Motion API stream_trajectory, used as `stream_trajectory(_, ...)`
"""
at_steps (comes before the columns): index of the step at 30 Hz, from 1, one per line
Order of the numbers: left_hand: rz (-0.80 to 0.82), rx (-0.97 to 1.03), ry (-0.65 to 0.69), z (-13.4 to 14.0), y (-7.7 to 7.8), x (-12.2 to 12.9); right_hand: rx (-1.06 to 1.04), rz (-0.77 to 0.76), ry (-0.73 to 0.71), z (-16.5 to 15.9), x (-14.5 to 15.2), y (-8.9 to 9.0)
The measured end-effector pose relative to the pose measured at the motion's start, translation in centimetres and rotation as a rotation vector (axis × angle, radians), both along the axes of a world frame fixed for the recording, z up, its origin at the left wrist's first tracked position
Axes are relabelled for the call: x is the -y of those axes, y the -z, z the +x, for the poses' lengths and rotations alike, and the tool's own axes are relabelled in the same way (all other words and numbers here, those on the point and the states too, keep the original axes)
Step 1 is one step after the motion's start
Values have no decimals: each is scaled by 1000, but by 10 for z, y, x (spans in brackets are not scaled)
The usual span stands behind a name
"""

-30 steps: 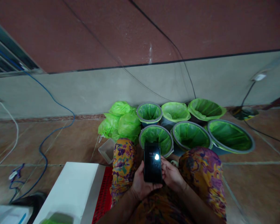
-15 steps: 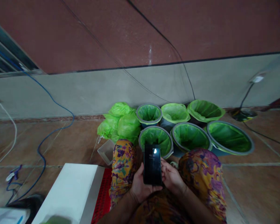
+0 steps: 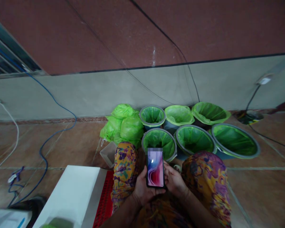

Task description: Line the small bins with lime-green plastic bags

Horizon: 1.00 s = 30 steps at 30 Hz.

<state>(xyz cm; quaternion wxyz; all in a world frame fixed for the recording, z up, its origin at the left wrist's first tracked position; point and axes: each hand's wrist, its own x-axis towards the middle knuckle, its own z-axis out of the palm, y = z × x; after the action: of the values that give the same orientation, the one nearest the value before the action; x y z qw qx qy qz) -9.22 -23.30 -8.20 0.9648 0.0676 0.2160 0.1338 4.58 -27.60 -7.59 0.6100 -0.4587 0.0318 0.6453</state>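
Note:
A smartphone [image 3: 155, 169] is held upright above my lap, its screen lit with a blue, pink and red picture. My left hand [image 3: 143, 186] cradles it from the left and below, thumb along the left edge. At its right edge, the fingers of my right hand [image 3: 174, 179] are curled and touch the side of the phone. Just beyond the phone stands a bin [image 3: 159, 142] lined with a green bag. My knees, in patterned orange and purple cloth, flank both hands.
Several more green-lined bins [image 3: 196, 139] stand in two rows by the wall. Left of them lie full green bags [image 3: 125, 123] and a clear plastic tub [image 3: 108, 154]. A white box [image 3: 68, 190] is at my left, beside a red crate [image 3: 104, 199]. A blue cable [image 3: 41, 152] crosses the floor.
The phone's screen has gone from a dark display with a clock to a bright coloured picture. Both hands keep nearly the same hold and place.

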Motion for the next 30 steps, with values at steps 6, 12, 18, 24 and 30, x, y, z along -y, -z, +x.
stream_trajectory(6, 1, 50, -23, 0, -9, -1, -7, 52, -7, 2, 1, -3)
stream_trajectory(12, -13, 37, -73, 1, -8, -1, 276, 315, -182, -3, 2, -23)
stream_trajectory(18, -21, -54, -85, 2, -6, -2, 419, 358, -199, -9, 2, -19)
stream_trajectory(24, -16, -66, -74, 3, -5, -2, 439, 363, -215, -10, 1, -18)
stream_trajectory(30, -6, -45, -76, 3, -4, -3, 443, 383, -236, -9, 2, -18)
